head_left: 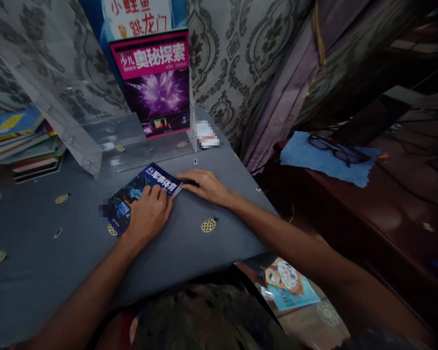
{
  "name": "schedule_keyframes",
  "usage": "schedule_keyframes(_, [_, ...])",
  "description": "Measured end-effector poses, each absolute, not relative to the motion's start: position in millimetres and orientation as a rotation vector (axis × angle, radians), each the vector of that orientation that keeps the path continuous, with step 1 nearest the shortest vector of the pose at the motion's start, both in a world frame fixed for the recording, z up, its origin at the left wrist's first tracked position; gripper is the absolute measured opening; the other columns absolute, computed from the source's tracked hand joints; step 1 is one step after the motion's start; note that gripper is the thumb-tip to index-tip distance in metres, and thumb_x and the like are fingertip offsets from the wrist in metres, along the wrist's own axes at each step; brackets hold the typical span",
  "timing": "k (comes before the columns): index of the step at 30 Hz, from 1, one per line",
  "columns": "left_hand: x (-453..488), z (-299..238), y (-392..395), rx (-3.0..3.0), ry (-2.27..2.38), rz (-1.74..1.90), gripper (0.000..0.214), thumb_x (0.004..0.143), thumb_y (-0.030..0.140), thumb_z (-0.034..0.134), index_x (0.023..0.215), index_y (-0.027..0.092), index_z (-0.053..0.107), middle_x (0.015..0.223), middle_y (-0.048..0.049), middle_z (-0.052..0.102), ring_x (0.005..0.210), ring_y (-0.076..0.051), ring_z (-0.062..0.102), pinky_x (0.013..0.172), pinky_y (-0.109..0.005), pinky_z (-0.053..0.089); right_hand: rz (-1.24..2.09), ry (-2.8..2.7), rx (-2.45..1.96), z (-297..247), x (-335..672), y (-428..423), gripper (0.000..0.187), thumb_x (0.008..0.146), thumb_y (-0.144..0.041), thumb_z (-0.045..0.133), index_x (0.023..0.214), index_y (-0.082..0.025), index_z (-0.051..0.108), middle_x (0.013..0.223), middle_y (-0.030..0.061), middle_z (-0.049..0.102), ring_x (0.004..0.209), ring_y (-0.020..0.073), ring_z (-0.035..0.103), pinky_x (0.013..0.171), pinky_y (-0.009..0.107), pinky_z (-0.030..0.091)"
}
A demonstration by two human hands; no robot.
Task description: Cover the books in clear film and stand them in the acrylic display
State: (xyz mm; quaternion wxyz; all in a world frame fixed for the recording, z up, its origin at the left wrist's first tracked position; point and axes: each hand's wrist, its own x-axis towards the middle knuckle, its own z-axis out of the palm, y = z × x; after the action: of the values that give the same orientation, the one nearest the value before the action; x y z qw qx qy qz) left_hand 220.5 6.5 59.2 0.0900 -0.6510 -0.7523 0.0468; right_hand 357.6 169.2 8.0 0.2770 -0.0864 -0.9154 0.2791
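A dark blue book (133,192) lies flat on the grey cloth-covered table (40,253). My left hand (148,214) rests on top of its cover, fingers bent and pressing down on it. My right hand (204,186) lies flat on the table at the book's right edge, fingers stretched out and touching that edge. Behind the book a pink and purple book (156,82) stands upright in a clear acrylic stand (95,141), with a blue and white book (142,17) behind it.
A stack of books (22,141) sits at the far left. To the right, a dark wooden bench holds a blue cloth (324,158) with black glasses (336,148) on it. A thin booklet (288,284) lies on the floor below the table edge. Patterned curtains hang behind.
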Motion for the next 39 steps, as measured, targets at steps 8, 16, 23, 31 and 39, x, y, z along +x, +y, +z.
schedule_keyframes(8, [220.1,59.5,5.8,-1.939,-2.242,0.134,0.044,0.103,0.036,0.03,0.102,0.013,0.068,0.103,-0.0155,0.065,0.103,-0.03,0.058,0.065,-0.034,0.049,0.72,-2.433,-0.314,4.4,361.6,167.2,0.016,0.098,-0.023,0.059,0.098,-0.016,0.074,0.094,0.0075,0.073,0.09,0.0182,0.068,0.082,0.03,0.053])
schedule_keyframes(16, [221.3,61.1,6.4,-1.922,-2.272,0.188,0.044,0.103,0.037,0.03,0.103,0.014,0.067,0.104,-0.015,0.064,0.104,-0.031,0.058,0.056,-0.032,0.045,0.711,-2.457,-0.3,5.6,363.0,166.9,0.015,0.096,-0.018,0.059,0.095,-0.016,0.074,0.094,0.0081,0.072,0.089,0.0178,0.068,0.082,0.029,0.052])
schedule_keyframes(23, [220.9,59.7,6.0,-1.915,-2.242,0.176,0.043,0.104,0.036,0.029,0.101,0.015,0.066,0.104,-0.0143,0.064,0.103,-0.031,0.058,0.053,-0.031,0.04,0.665,-2.439,-0.337,6.2,362.9,165.3,0.013,0.095,-0.02,0.061,0.096,-0.016,0.073,0.091,0.0074,0.072,0.087,0.0184,0.067,0.08,0.03,0.052])
schedule_keyframes(31, [220.9,60.3,6.2,-1.917,-2.248,0.177,0.043,0.104,0.036,0.029,0.101,0.014,0.066,0.103,-0.0146,0.064,0.103,-0.031,0.058,0.054,-0.032,0.041,0.675,-2.448,-0.298,4.2,362.6,166.9,0.014,0.096,-0.019,0.06,0.097,-0.017,0.074,0.091,0.0066,0.072,0.088,0.0178,0.067,0.08,0.029,0.051])
schedule_keyframes(39, [222.0,61.9,6.4,-1.921,-2.269,0.18,0.043,0.103,0.036,0.03,0.103,0.014,0.067,0.105,-0.0155,0.064,0.105,-0.031,0.058,0.056,-0.032,0.045,0.651,-2.449,-0.314,7.4,363.0,164.8,0.015,0.096,-0.019,0.059,0.096,-0.016,0.074,0.09,0.0066,0.071,0.087,0.0177,0.066,0.08,0.029,0.051])
